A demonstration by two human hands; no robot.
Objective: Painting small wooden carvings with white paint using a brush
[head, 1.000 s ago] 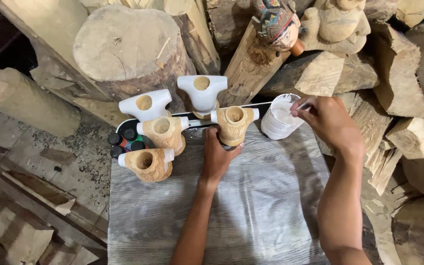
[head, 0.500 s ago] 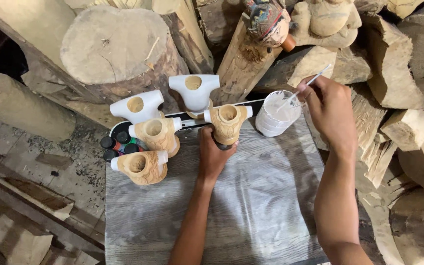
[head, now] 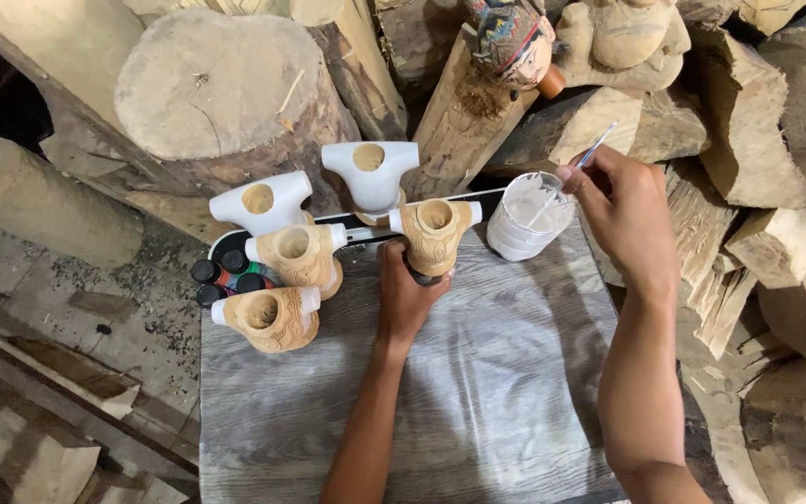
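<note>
- Left hand (head: 406, 294): we record its grip closed around the lower body of the carved wooden piece (head: 433, 233), which stands upright on the grey board (head: 478, 392) serving as our counter, near its far edge.
- Carved wooden piece: hollow, bare wood, stub ends tipped white. We judge it light and stiff, its carved surface giving good purchase; best taken low round the body, away from any wet ends.
- Right hand (head: 625, 219): fingers pinched shut on a thin paintbrush (head: 566, 182), whose tip dips into the white paint cup (head: 529, 217) just right of the piece.
- Paintbrush: slender and light by our reckoning, held near the upper shaft.
- Paint cup: thin-walled, we judge easily tipped.
- Two similar unpainted carvings (head: 298, 257) to the left; two white-coated ones (head: 370, 173) behind them.
- Small dark paint pots (head: 226, 275) at the board's left corner.
- Logs and split wood (head: 226, 84) stacked beyond; a painted figure head (head: 513, 42) among them.
</note>
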